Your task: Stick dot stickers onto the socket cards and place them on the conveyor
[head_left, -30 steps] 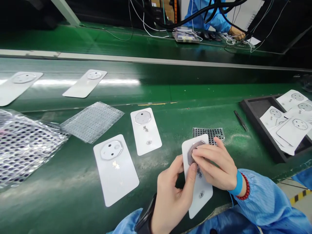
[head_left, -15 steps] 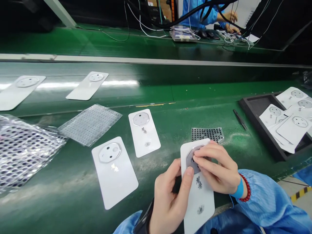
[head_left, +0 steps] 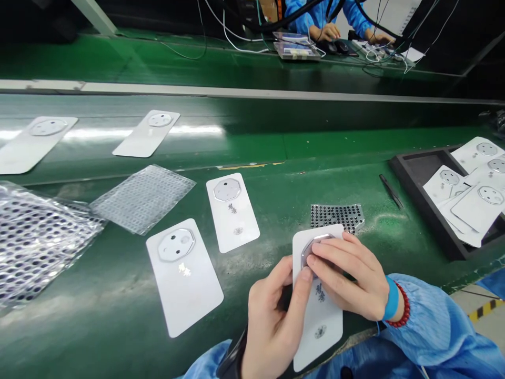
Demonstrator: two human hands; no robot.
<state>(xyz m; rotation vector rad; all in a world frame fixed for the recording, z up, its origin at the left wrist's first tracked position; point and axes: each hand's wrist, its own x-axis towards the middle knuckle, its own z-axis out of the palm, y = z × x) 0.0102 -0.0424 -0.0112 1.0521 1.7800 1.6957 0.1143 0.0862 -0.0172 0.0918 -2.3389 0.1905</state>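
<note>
A white phone back cover (head_left: 315, 345) with dark lettering is held tilted over the table's near edge. My left hand (head_left: 272, 318) grips its left edge, thumb on the front beside the camera ring. The fingertips of my right hand (head_left: 353, 276) press on the octagonal camera ring (head_left: 310, 247), covering most of it; the right thumb is hidden. Just beyond the cover's top lies a sheet of small black dots (head_left: 335, 216). To the left, two more back covers lie flat, one with gold lettering (head_left: 185, 295) and one with dark lettering (head_left: 236, 223).
Two covers (head_left: 144, 139) lie on the belt at the far left. Bubble-wrap bags (head_left: 144, 197) lie at left. Black tweezers (head_left: 390, 190) sit near a dark tray (head_left: 430, 221) piled with covers at right. Across the bench, a co-worker's hands (head_left: 327, 32) are among cables.
My right fingers have shifted slightly down and left over the camera ring, hiding more of it. The co-worker's hands have moved apart at the far bench.
</note>
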